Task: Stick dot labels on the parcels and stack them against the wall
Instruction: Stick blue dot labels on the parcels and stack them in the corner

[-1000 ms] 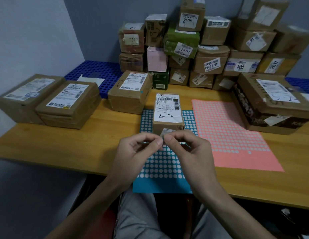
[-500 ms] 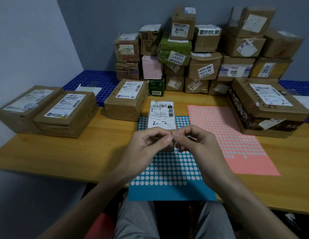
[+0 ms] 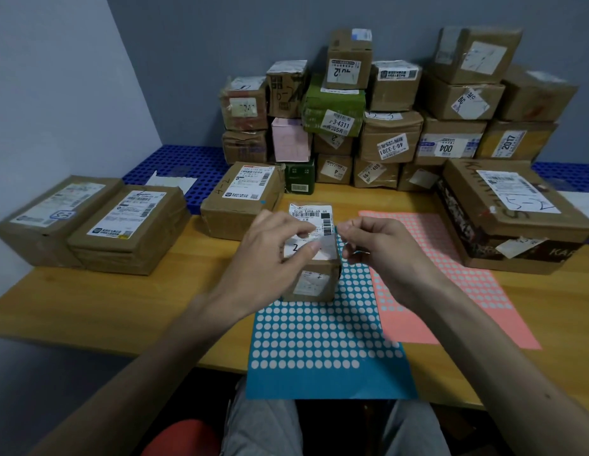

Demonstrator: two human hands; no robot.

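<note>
Labelling turns on one short gap: the small parcel (image 3: pixel 314 281) stands just to the left of the right hand (image 3: pixel 381 255). Its fingers (image 3: pixel 347 230) are pinched tight on what looks like a blue dot label (image 3: pixel 336 231), a thin sliver seen edge-on and too small to be sure of. That hand is the one placed to do the sticking, and the move likely goes leftward onto the parcel's top. The left hand (image 3: pixel 270 258) lies curled over that top, thumb and forefinger tips on the white shipping label; whether they grip it cannot be told. The parcel sits on the far end of the blue dot sheet (image 3: pixel 319 340), midway along the counter (image 3: pixel 122 301). Its shipping label faces upward and its long axis runs from the near edge toward the far edge.
</note>
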